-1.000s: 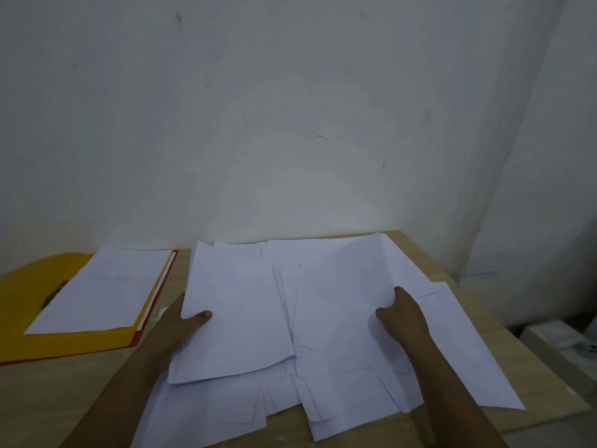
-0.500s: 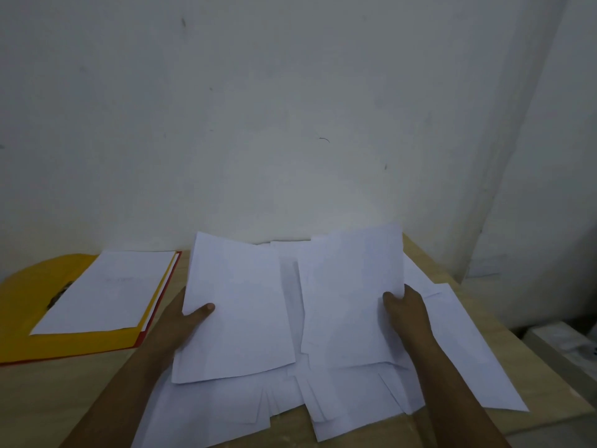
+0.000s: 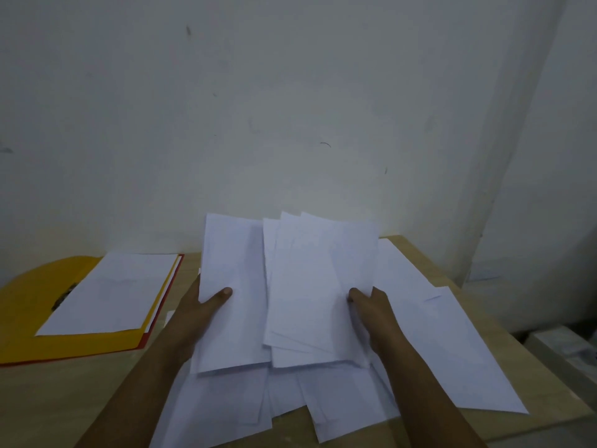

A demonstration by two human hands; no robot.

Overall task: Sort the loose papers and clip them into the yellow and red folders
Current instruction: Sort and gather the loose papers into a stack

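Holding two separate batches of white sheets tilted up off the wooden table (image 3: pixel 420 250), the person works over a spread of loose papers (image 3: pixel 429 337) that covers the near and right part of the surface. The left hand (image 3: pixel 200 313) pinches a single sheet or thin batch (image 3: pixel 232 286) at its left edge, thumb on the face and fingers hidden behind. The right hand (image 3: pixel 371 305) grips a fanned batch of several sheets (image 3: pixel 319 286) at its right edge, fingers curled round the front; the thumb is not visible. To the left, well apart from the hands, the yellow folder (image 3: pixel 29 315) lies open with a neat stack of filed sheets (image 3: pixel 109 292) on it and a dark clip (image 3: pixel 63 297) at that stack's left edge; a red folder edge (image 3: pixel 161 315) shows beneath, along the right side. Assessment: the sheets are light, limp and slippery against one another, and the fanned batch appears liable to slide apart if held by one edge only. Gripping at mid-edge with support behind, then squaring the batch against the table before clipping, seems advisable. Creasing and dropped corners are the likely faults.
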